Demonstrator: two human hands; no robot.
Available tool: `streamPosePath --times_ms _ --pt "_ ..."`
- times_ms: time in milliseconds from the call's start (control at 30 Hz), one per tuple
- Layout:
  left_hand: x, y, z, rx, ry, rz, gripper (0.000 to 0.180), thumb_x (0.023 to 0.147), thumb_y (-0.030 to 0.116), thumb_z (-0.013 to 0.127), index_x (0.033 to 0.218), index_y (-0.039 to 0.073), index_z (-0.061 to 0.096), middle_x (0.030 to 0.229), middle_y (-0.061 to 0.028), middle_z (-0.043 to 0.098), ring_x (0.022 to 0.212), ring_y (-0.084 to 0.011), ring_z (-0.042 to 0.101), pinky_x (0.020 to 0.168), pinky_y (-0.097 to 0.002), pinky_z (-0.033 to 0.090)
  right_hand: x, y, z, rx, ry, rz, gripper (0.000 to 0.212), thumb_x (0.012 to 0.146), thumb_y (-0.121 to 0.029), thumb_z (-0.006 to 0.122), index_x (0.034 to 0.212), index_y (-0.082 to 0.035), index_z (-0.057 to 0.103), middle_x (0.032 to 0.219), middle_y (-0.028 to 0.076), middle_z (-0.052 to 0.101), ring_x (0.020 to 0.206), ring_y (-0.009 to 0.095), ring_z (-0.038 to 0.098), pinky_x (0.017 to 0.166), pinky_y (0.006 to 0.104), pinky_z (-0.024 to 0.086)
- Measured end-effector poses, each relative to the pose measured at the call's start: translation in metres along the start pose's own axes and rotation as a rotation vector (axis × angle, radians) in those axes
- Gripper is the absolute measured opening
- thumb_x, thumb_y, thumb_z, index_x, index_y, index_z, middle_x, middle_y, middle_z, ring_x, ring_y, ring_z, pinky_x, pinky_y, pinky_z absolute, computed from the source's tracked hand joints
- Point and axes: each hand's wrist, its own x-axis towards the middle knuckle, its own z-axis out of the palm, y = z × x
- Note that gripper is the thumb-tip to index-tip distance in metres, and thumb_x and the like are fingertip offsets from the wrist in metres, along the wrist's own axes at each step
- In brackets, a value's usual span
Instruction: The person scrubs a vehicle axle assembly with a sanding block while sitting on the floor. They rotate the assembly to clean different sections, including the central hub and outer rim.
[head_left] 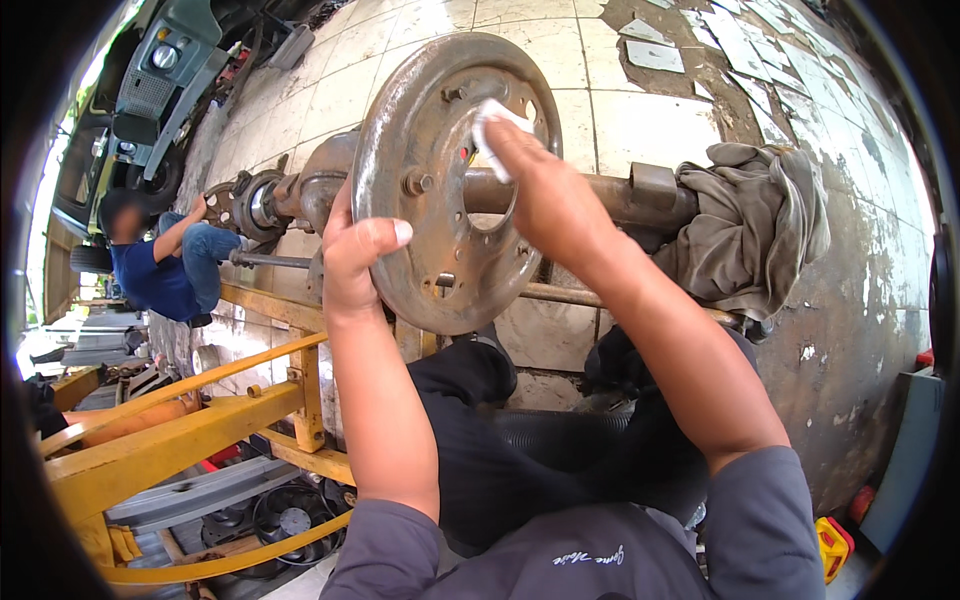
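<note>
The left hand (360, 245) grips a round, rusty metal plate (410, 120) by its left rim; the right hand (550, 190) holds white cloth (487, 152) at its upper right.

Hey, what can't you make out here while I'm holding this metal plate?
In the head view:
Most fingers of the left hand: behind the metal plate.
Part of the white cloth: under the right hand.
Right end of the pipe: covered by the gray rag.
Part of the vehicle: cut off by the lens edge.

Disc (435, 225) between frame (190, 440) on left, cloth heap (750, 230) on right.
</note>
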Motion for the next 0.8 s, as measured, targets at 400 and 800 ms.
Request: streamPosePath --times_ms 400,800 --pt "0.011 -0.008 -0.019 -0.030 -0.038 0.001 0.066 0.070 0.010 0.059 0.134 -0.006 0.059 0.120 -0.0162 0.069 0.105 -0.0246 0.069 0.096 -0.0363 0.056 -0.073 0.002 0.054 0.088 -0.034 0.135 0.061 0.090 0.000 0.052 0.151 0.001 0.045 0.147 0.030 0.050 0.134 0.043 0.053 0.113 0.0406 0.043" --pt "0.009 -0.004 -0.019 -0.049 -0.030 0.014 0.070 0.068 0.011 0.060 0.136 -0.004 0.059 0.119 -0.0147 0.069 0.104 -0.0239 0.069 0.095 -0.0345 0.054 -0.067 0.027 0.052 0.424 -0.002 0.215 0.041 0.098 -0.026 0.066 0.130 0.000 0.062 0.154 0.031 0.043 0.144 0.046 0.041 0.112 0.0463 0.042"
